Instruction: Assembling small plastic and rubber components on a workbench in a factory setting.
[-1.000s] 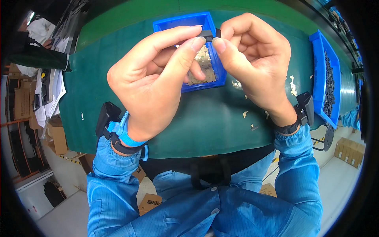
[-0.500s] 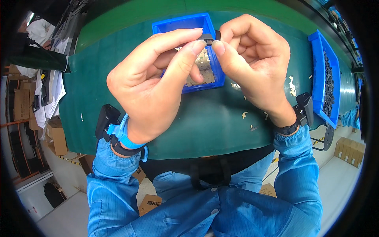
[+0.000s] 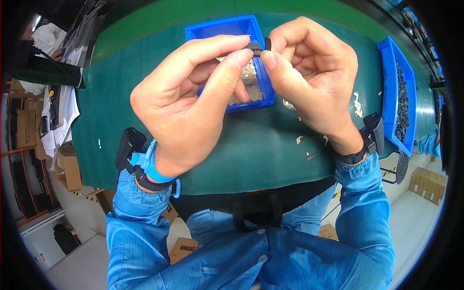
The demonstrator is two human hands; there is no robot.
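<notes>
Between my two hands is a small dark grey or black plastic part (image 3: 255, 49), too small to name more closely. My left hand (image 3: 186, 99) pinches its left end between thumb and forefinger. At its other end, the thumb and bent forefinger of my right hand (image 3: 314, 72) close on the part too; a black bit shows by that forefinger. Behind and below the fingers stands a blue bin (image 3: 220, 28) with many small pale pieces inside, partly hidden by my left hand. Both wrists wear black straps with devices, and the left one also has a blue band.
A long blue bin (image 3: 389, 92) full of small black parts stands at the right of the green tabletop (image 3: 256, 159). Pale scraps (image 3: 357, 105) and a dark sliver (image 3: 310, 156) lie near my right hand. Papers (image 3: 65, 113) with dark tools rest at the left edge.
Almost nothing differs. My right hand has shifted very slightly to the right; both hands keep their pinch on the part.
</notes>
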